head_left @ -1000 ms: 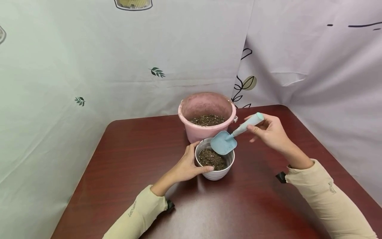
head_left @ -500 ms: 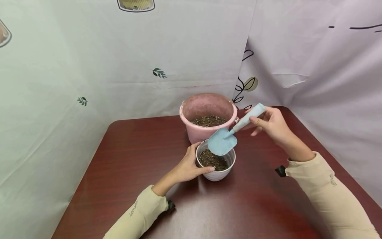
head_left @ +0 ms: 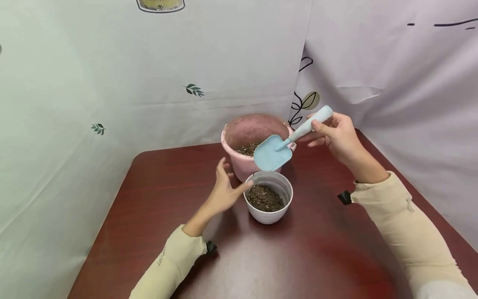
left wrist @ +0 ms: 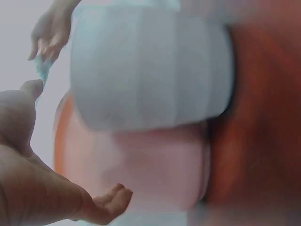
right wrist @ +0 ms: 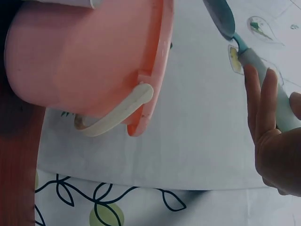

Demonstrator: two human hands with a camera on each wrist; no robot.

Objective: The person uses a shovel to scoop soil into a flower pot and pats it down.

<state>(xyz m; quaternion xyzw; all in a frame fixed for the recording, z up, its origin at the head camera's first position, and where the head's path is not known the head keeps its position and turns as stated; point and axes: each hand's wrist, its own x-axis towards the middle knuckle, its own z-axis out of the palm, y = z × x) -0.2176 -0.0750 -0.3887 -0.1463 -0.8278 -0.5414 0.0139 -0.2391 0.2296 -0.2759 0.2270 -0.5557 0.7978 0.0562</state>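
My right hand (head_left: 340, 135) pinches the pale handle of a light blue trowel (head_left: 273, 153) between thumb and fingers. The trowel's blade hangs above the far rim of a white pot (head_left: 268, 216), in front of the pink bucket (head_left: 246, 166). Dark soil (head_left: 265, 198) lies low in the white pot. Beside the pot's left side is my left hand (head_left: 223, 192), its fingers spread and the thumb near the rim. In the left wrist view the left hand (left wrist: 42, 183) stands apart from the pot (left wrist: 150, 70). More soil (head_left: 246, 149) shows inside the bucket, partly hidden by the blade.
The bucket stands just behind the pot, and its white handle (right wrist: 115, 113) hangs down in the right wrist view. Both stand on a dark red wooden table (head_left: 179, 199). Pale printed cloth (head_left: 149, 83) hangs close behind the table and along its sides.
My left hand has let go of the white pot and moved slightly back and left. The right hand has lifted the trowel up and away from the pot, toward the bucket.
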